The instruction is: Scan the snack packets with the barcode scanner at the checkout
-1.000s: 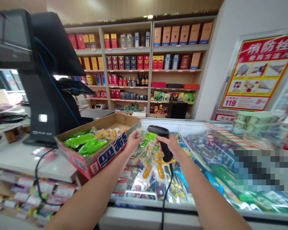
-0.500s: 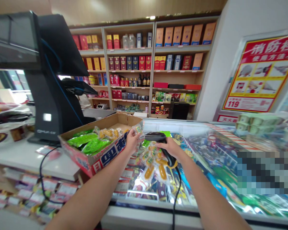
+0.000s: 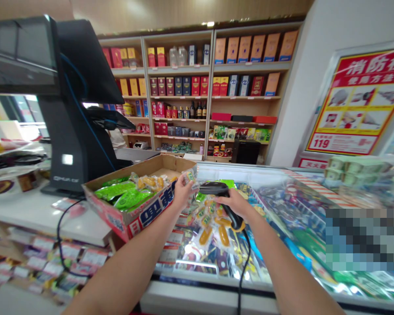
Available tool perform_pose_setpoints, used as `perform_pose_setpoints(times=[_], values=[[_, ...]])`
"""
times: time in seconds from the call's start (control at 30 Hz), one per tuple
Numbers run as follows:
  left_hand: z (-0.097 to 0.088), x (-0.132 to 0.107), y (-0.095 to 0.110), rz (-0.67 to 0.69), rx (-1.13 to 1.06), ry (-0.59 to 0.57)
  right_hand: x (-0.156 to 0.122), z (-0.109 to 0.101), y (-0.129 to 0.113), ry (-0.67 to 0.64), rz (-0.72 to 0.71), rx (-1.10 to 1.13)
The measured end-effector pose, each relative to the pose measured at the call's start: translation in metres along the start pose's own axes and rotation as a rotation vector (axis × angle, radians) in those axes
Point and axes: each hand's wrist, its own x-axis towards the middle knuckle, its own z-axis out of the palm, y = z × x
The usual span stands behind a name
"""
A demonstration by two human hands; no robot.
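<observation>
My left hand pinches a small clear snack packet just above the right corner of a cardboard box. My right hand grips a black barcode scanner with a yellow band, its head pointing left toward the packet. A black cable drops from the scanner's handle. Several clear packets with yellow contents lie on the glass below both hands. The box holds green packets and yellow ones.
A black checkout terminal stands on the white counter at left. A glass-topped freezer spreads right. Shelves of boxed goods line the back wall. A red poster hangs at right.
The scanner tipped from upright to nearly level, its head now aimed at the packet. My left hand lifted the packet slightly and shifted a little left, toward the box corner.
</observation>
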Motion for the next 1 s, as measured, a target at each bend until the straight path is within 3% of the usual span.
perform_pose_setpoints(times=[0.2, 0.43, 0.53, 0.63, 0.73, 0.87, 1.0], values=[[0.001, 0.003, -0.002, 0.084, 0.007, 0.015, -0.004, 0.001, -0.009, -0.005, 0.022, -0.022], [0.002, -0.003, 0.003, -0.034, 0.048, -0.016, -0.002, 0.001, -0.005, 0.004, 0.011, 0.006], [0.004, -0.002, 0.013, 0.075, 0.181, -0.016, 0.001, 0.003, -0.002, 0.042, 0.008, 0.056], [0.003, 0.002, 0.038, 0.303, 0.394, 0.053, 0.008, 0.007, -0.01, 0.097, -0.023, 0.089], [-0.004, 0.006, 0.078, 0.46, 0.547, 0.185, 0.017, 0.018, -0.033, 0.089, -0.067, 0.068], [-0.017, 0.008, 0.127, 0.528, 0.804, 0.388, 0.032, 0.041, -0.072, 0.016, -0.134, 0.076], [-0.023, 0.006, 0.144, 0.532, 1.004, 0.543, 0.039, 0.058, -0.092, -0.067, -0.197, 0.074]])
